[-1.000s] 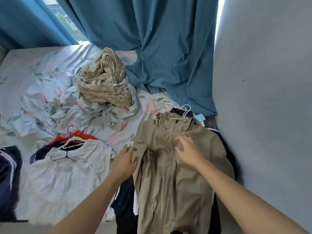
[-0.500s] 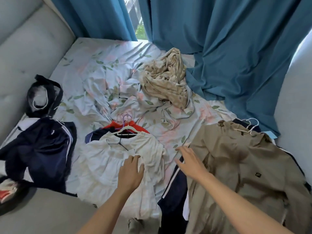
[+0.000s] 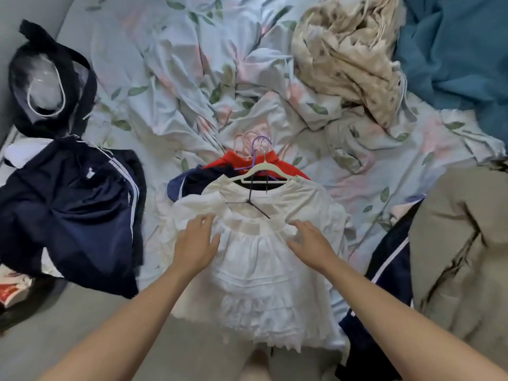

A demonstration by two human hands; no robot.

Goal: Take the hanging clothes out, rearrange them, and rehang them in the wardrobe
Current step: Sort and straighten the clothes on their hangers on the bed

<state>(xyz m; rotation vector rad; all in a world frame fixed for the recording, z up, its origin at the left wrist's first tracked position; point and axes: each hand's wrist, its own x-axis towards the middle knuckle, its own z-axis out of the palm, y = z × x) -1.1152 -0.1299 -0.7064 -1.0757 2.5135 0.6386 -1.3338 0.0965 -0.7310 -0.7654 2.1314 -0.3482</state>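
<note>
Clothes on hangers lie in heaps across a bed (image 3: 170, 86) covered with a leaf-print sheet, and a person bends over the middle pile. On top lies a white ruffled skirt (image 3: 264, 273), spread over a white blouse (image 3: 299, 199) that hangs on a pale hanger (image 3: 255, 171); red and navy garments show beneath, with purple and pink hooks bunched at the top. The left hand (image 3: 196, 247) and right hand (image 3: 310, 243) hover at or on the skirt's waistband, fingers spread and relaxed, holding nothing; whether they touch the cloth cannot be told.

The skirt looks thin, light and limp, likely to sag and slide off anything it is draped on, so the firm waistband, or the hanger necks under it, seem the best places to take hold. A thin black hanger (image 3: 247, 202) lying across the blouse may snag the lace.

To the left lies a navy jacket (image 3: 68, 204) with white stripes; to the right a tan jacket (image 3: 464, 243) lies over another navy piece, just beside the white pile. A crumpled beige cloth (image 3: 349, 50) and a teal curtain (image 3: 453, 50) fill the far right. The near edge of the bed runs under the skirt's hem, which hangs over it; bare sheet lies beyond the hooks, offering room to lift upward and away.
</note>
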